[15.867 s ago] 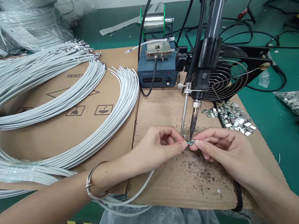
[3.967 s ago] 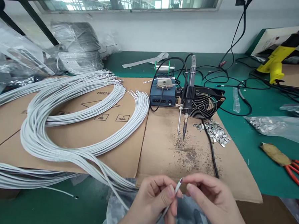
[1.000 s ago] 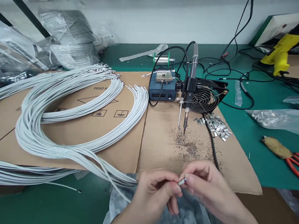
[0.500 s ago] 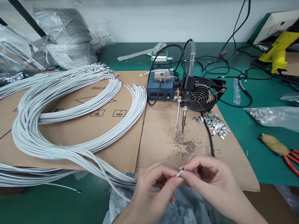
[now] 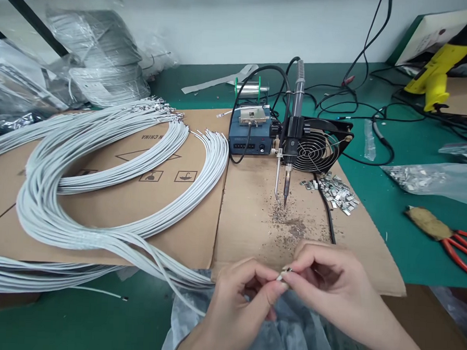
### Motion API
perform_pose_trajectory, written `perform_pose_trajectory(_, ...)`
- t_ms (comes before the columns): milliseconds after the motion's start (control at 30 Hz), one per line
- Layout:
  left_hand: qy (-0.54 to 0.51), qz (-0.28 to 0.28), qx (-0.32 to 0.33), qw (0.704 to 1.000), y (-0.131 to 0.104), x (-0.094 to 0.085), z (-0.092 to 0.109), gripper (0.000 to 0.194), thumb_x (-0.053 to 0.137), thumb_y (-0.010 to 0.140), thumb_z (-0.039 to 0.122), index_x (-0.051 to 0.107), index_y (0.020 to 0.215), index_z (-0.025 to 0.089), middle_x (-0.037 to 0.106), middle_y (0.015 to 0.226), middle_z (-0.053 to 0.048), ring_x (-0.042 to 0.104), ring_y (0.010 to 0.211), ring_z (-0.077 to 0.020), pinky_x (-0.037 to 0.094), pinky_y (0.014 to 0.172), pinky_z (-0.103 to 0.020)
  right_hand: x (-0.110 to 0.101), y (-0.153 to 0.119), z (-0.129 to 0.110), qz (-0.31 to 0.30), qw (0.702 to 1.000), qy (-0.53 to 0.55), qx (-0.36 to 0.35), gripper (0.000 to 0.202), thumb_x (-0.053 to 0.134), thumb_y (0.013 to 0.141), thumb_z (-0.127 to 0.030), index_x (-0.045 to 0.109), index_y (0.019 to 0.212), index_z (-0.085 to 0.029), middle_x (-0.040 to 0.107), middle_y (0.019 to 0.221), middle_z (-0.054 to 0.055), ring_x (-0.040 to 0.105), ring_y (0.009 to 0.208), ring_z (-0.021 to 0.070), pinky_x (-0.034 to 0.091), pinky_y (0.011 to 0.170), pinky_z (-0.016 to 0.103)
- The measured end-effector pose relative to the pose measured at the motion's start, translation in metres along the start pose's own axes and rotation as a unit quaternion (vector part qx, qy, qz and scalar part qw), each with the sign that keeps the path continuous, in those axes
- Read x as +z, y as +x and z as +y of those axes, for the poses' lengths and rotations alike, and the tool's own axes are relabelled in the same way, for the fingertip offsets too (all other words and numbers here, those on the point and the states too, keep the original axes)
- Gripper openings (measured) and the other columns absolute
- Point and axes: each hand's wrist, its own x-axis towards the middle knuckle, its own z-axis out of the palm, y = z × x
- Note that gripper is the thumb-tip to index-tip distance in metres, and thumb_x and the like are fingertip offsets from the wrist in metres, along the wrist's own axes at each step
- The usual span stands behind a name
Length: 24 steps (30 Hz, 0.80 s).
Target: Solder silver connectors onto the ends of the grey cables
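Observation:
My left hand (image 5: 246, 296) pinches a white cable (image 5: 280, 277) near its end, between thumb and forefinger. At the cable's tip, the thumb and forefinger of my right hand (image 5: 332, 279) close from the right. Between the fingertips shows a tiny bit with dark and shiny parts, too small to make out clearly. Both hands are low in front, over grey-blue cloth (image 5: 288, 329). Past them, a soldering iron (image 5: 288, 183) stands tip down in a holder, above scattered solder crumbs (image 5: 293, 228). Small metal connector shells (image 5: 338, 193) are heaped to its right.
Looped white cable bundles (image 5: 89, 235) cover the cardboard (image 5: 198, 241) at left. Behind the iron stand a blue soldering station (image 5: 251, 139), a solder spool (image 5: 248, 88) and a black fan (image 5: 317, 148). Red-handled pliers (image 5: 449, 238) and a yellow tool (image 5: 438, 71) lie right.
The fingertips have shifted slightly at the cable's end. Coloured wire tips that showed there before are now covered, and a shiny, dark bit shows instead. Both hands keep nearly the same place.

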Motion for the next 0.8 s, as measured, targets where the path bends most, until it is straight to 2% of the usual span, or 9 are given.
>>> perform_pose_trajectory(100, -0.015, 0.003, -0.010, 1.000, 0.000, 0.001, 0.001, 0.017, 0.060, 0.078, 0.025, 0.059, 0.069, 0.010, 0.051, 0.056, 0.000, 0.054, 0.042, -0.0083, 0.039, 0.042, -0.014, -0.004, 0.000, -0.001, 0.001, 1.000, 0.011, -0.008, 0.017, 0.060, 0.078, -0.020, 0.057, 0.062, -0.015, 0.046, 0.055, 0.000, 0.040, 0.050, 0.0114, 0.030, 0.043, 0.022)
perform_pose_trajectory(300, -0.184, -0.018, -0.088, 0.979, 0.003, 0.010, -0.004, 0.032, 0.064, 0.075, 0.039, 0.047, 0.071, 0.012, 0.050, 0.041, 0.002, 0.047, 0.034, -0.0070, 0.037, 0.036, -0.013, 0.024, -0.007, 0.008, 0.166, 0.978, 0.037, -0.120, 0.014, 0.058, 0.078, -0.010, 0.057, 0.066, -0.016, 0.046, 0.057, 0.000, 0.043, 0.052, 0.0115, 0.032, 0.045, 0.023)
perform_pose_trajectory(433, -0.178, -0.022, -0.079, 0.981, 0.003, 0.009, -0.007, 0.034, 0.063, 0.075, 0.041, 0.047, 0.071, 0.012, 0.047, 0.040, 0.002, 0.045, 0.033, -0.0072, 0.036, 0.036, -0.013, 0.035, -0.009, 0.013, 0.198, 0.966, 0.027, -0.162, 0.016, 0.057, 0.075, -0.003, 0.058, 0.071, -0.018, 0.046, 0.059, -0.001, 0.043, 0.054, 0.0112, 0.032, 0.048, 0.022)
perform_pose_trajectory(500, -0.119, -0.030, -0.043, 0.991, 0.001, 0.005, -0.005, 0.029, 0.061, 0.078, 0.037, 0.050, 0.070, 0.012, 0.046, 0.046, 0.002, 0.045, 0.035, -0.0060, 0.035, 0.036, -0.012, 0.031, -0.009, 0.012, 0.171, 0.974, 0.061, -0.135, 0.016, 0.058, 0.077, -0.006, 0.056, 0.065, -0.017, 0.044, 0.057, -0.001, 0.041, 0.053, 0.0107, 0.029, 0.047, 0.022)
perform_pose_trajectory(567, -0.035, -0.042, 0.013, 0.998, -0.001, 0.001, 0.001, 0.022, 0.059, 0.080, 0.030, 0.056, 0.070, 0.011, 0.046, 0.054, 0.001, 0.047, 0.037, -0.0048, 0.034, 0.038, -0.012, 0.020, -0.009, 0.011, 0.118, 0.982, 0.138, -0.058, 0.019, 0.060, 0.078, -0.013, 0.054, 0.060, -0.015, 0.044, 0.055, -0.001, 0.039, 0.051, 0.0101, 0.027, 0.046, 0.022)
perform_pose_trajectory(633, 0.020, -0.055, 0.032, 0.998, -0.005, -0.003, 0.005, 0.019, 0.059, 0.080, 0.027, 0.061, 0.070, 0.011, 0.047, 0.058, 0.000, 0.048, 0.039, -0.0043, 0.032, 0.038, -0.012, 0.004, -0.008, 0.008, 0.067, 0.963, 0.259, 0.024, 0.024, 0.063, 0.078, -0.020, 0.051, 0.057, -0.015, 0.041, 0.052, -0.002, 0.033, 0.047, 0.0085, 0.023, 0.043, 0.021)
perform_pose_trajectory(667, 0.014, -0.065, 0.014, 0.998, -0.007, -0.005, 0.007, 0.021, 0.060, 0.079, 0.028, 0.062, 0.070, 0.010, 0.047, 0.057, 0.000, 0.047, 0.038, -0.0043, 0.032, 0.037, -0.012, -0.004, -0.007, 0.007, 0.063, 0.945, 0.318, 0.044, 0.026, 0.064, 0.077, -0.022, 0.050, 0.056, -0.015, 0.037, 0.049, -0.003, 0.029, 0.044, 0.0076, 0.022, 0.042, 0.020)
perform_pose_trajectory(733, -0.069, -0.087, -0.065, 0.992, -0.009, -0.008, 0.006, 0.026, 0.063, 0.077, 0.036, 0.061, 0.071, 0.010, 0.048, 0.057, 0.000, 0.046, 0.036, -0.0044, 0.031, 0.035, -0.011, -0.017, -0.008, 0.006, 0.094, 0.914, 0.393, 0.015, 0.023, 0.062, 0.078, -0.024, 0.050, 0.060, -0.017, 0.028, 0.048, -0.005, 0.021, 0.041, 0.0067, 0.020, 0.040, 0.019)
perform_pose_trajectory(800, -0.186, -0.125, -0.128, 0.966, -0.009, -0.011, 0.003, 0.031, 0.064, 0.075, 0.041, 0.059, 0.073, 0.010, 0.051, 0.056, -0.001, 0.046, 0.035, -0.0048, 0.033, 0.034, -0.011, -0.021, -0.009, 0.006, 0.128, 0.939, 0.321, 0.003, 0.019, 0.060, 0.080, -0.023, 0.053, 0.064, -0.017, 0.036, 0.052, -0.003, 0.029, 0.045, 0.0080, 0.026, 0.043, 0.019)
